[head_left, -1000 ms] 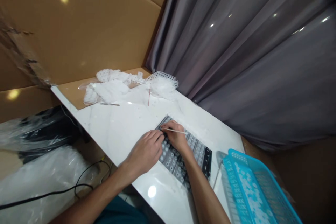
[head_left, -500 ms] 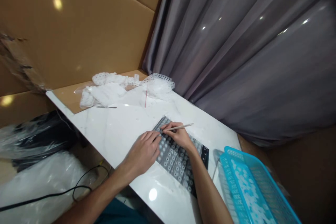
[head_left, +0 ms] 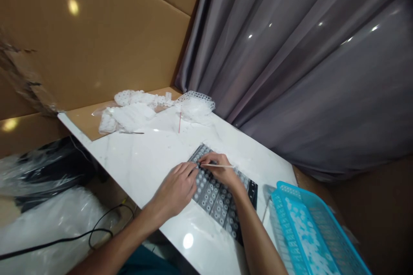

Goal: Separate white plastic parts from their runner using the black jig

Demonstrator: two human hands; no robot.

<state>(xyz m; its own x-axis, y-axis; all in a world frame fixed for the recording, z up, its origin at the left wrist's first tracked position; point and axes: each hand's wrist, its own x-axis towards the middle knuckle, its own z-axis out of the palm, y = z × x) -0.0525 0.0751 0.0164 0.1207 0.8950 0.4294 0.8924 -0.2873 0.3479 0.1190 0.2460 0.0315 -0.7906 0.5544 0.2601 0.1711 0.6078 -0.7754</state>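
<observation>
A dark sheet (head_left: 215, 200) with rows of round white ring-like pieces lies at a slant on the white table. My right hand (head_left: 221, 169) is over its upper part, thumb and fingers pinched on a thin pale stick (head_left: 222, 166) that points right, almost level. Close beside those fingertips, my left hand (head_left: 180, 184) rests at the sheet's left edge, fingers bent and pressed together. Whatever may be under the left fingertips is hidden. The tip of the stick cannot be made out.
Beyond the sheet lie white plastic bags (head_left: 129, 116), white perforated netting (head_left: 196, 102), a thin red strip (head_left: 180, 122) and a slim metal tool (head_left: 131, 132). A blue basket (head_left: 335, 217) with small white pieces stands at right. A grey curtain (head_left: 274, 60) borders the table (head_left: 155, 154).
The stick in my right hand has swung down from an upward slant to nearly level, and the right hand has tilted slightly. My left hand has stayed nearly in place.
</observation>
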